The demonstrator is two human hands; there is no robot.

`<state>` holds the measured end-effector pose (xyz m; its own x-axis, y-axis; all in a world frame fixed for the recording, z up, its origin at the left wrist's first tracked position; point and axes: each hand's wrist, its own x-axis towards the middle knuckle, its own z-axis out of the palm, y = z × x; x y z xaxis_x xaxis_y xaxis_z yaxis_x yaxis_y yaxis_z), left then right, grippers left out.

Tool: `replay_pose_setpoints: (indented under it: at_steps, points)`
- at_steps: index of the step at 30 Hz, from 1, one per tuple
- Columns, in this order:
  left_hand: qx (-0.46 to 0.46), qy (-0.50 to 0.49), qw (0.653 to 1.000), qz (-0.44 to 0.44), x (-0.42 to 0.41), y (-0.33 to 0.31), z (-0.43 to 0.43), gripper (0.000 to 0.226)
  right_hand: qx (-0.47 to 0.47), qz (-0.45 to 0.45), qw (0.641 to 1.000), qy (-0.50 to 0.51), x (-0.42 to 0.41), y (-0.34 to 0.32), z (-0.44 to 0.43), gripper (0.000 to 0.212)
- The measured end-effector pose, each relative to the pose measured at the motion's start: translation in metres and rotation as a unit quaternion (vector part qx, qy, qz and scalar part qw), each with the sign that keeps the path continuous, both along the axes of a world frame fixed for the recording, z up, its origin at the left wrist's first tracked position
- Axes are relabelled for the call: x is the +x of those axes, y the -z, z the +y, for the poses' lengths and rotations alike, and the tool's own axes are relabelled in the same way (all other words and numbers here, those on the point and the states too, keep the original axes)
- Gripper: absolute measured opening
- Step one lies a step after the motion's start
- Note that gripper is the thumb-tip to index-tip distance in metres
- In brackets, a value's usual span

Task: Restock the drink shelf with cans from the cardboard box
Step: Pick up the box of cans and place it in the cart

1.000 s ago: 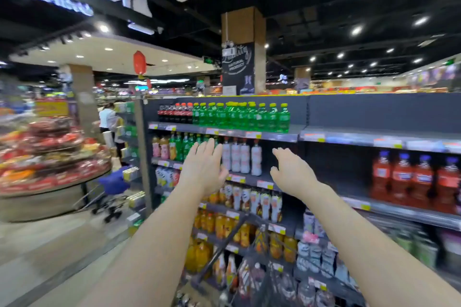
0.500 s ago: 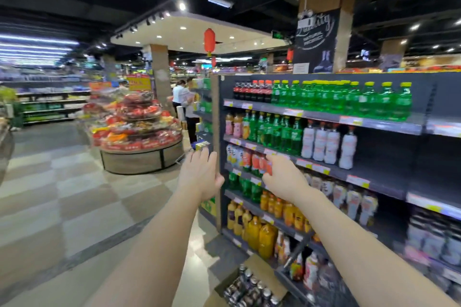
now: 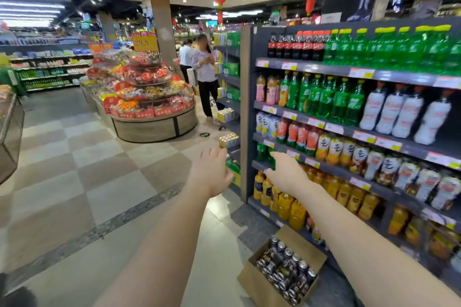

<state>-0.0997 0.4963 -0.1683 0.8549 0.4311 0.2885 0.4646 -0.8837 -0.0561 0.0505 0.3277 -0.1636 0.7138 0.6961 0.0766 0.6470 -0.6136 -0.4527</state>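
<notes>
Since half a second ago the view has swung left and down, so the box, which then only peeked in at the bottom edge, now shows almost whole, and both hands sit lower in the picture. The left hand is stretched out in front over the floor, fingers straight and together, thumb out to the side, holding nothing. The right hand reaches toward the left end of the shelf, back of the hand to the camera, fingers extended and empty; its fingertips lie in front of a lower shelf edge near some green bottles, and whether they touch it is hard to tell through the blur. The two hands are close beside each other but apart. The box stands open on the floor at the foot of the shelf, under the right forearm and well below both hands, one flap raised toward the shelf. It is packed with cans standing upright, tops showing. Farther down the aisle are a round display of packaged goods and a person standing at the shelf's end.
</notes>
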Motion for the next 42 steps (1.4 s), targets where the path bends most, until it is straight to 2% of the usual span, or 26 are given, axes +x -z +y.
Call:
replay_pose_setpoints:
  at_steps: [3,5,9,14,17,23,28,32,34,36,39,42]
  points:
    - [-0.031,-0.006,0.999,0.024,0.014,0.034,0.029,0.061,-0.019,0.03,0.999,0.011,0.019,0.038,0.028,0.063]
    - [-0.044,-0.005,0.998,0.038,0.025,0.057,0.048,0.057,-0.033,0.043,0.998,0.016,0.035,0.063,0.047,0.058]
    - [-0.08,0.002,0.994,0.074,0.061,0.098,0.087,0.059,-0.045,0.079,0.995,0.04,0.075,0.118,0.08,0.017]
    - [-0.108,0.005,0.987,0.12,0.132,0.144,0.134,0.063,-0.078,0.06,0.994,0.046,0.134,0.166,0.12,0.007]
    - [-0.121,0.008,0.981,0.151,0.18,0.173,0.158,0.056,-0.09,0.058,0.992,0.06,0.178,0.198,0.143,0.034]
    - [-0.155,0.045,0.966,0.202,0.262,0.222,0.182,0.056,-0.123,0.11,0.981,0.098,0.245,0.25,0.162,0.033]
    - [-0.175,0.08,0.952,0.238,0.323,0.264,0.193,0.058,-0.144,0.156,0.969,0.127,0.29,0.297,0.163,0.047]
    - [-0.18,0.108,0.938,0.277,0.378,0.309,0.203,0.05,-0.158,0.21,0.949,0.176,0.321,0.342,0.161,0.058]
    - [-0.183,0.116,0.93,0.298,0.404,0.337,0.207,0.054,-0.163,0.233,0.937,0.203,0.331,0.365,0.156,0.062]
    - [-0.197,0.129,0.917,0.322,0.43,0.367,0.208,0.061,-0.17,0.257,0.92,0.243,0.342,0.395,0.146,0.058]
    - [-0.213,0.145,0.904,0.34,0.461,0.413,0.203,0.057,-0.201,0.293,0.885,0.3,0.353,0.442,0.127,0.044]
    - [-0.243,0.151,0.89,0.354,0.48,0.459,0.192,0.059,-0.205,0.309,0.863,0.344,0.356,0.491,0.105,0.044]
